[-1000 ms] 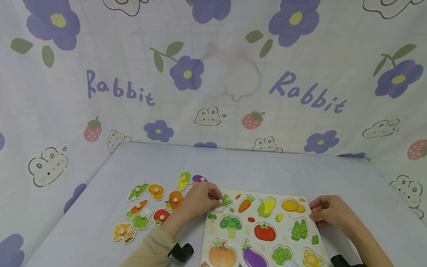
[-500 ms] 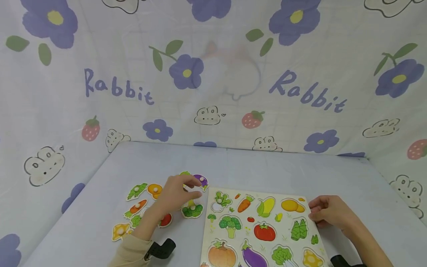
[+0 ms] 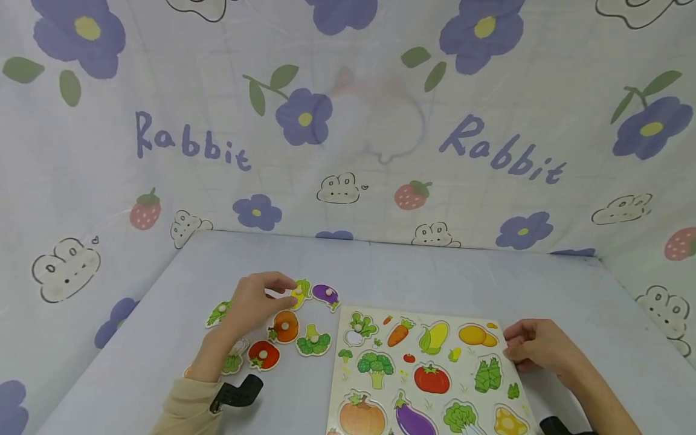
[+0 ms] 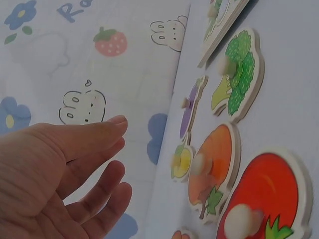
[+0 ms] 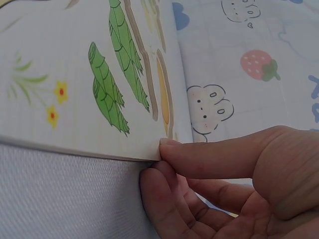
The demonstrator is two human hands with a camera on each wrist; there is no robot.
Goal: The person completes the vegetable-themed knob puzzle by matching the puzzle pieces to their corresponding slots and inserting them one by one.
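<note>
In the head view my left hand [image 3: 255, 305] hovers over the loose wooden vegetable pieces, thumb and fingers apart beside the corn piece [image 3: 298, 296]. In the left wrist view that hand [image 4: 75, 172] holds nothing. Near it lie the knobbed eggplant [image 3: 325, 294], pumpkin [image 3: 284, 331], broccoli [image 3: 313, 344] and tomato [image 3: 263, 356] pieces. The vegetable puzzle board [image 3: 348, 380] lies to the right, with a turnip [image 3: 361, 331] in its upper-left recess. My right hand [image 3: 544, 344] pinches the board's right edge; the right wrist view shows thumb above and fingers below.
A leafy green piece [image 3: 219, 314] and a cabbage piece [image 3: 232, 362] lie partly behind the left arm. White cloth covers the table [image 3: 424, 278]. A printed curtain [image 3: 380, 121] rises behind its back edge.
My left hand has let go of the turnip at the board's upper-left recess and moved left to the loose pieces beside the corn. The right hand stays at the board's edge.
</note>
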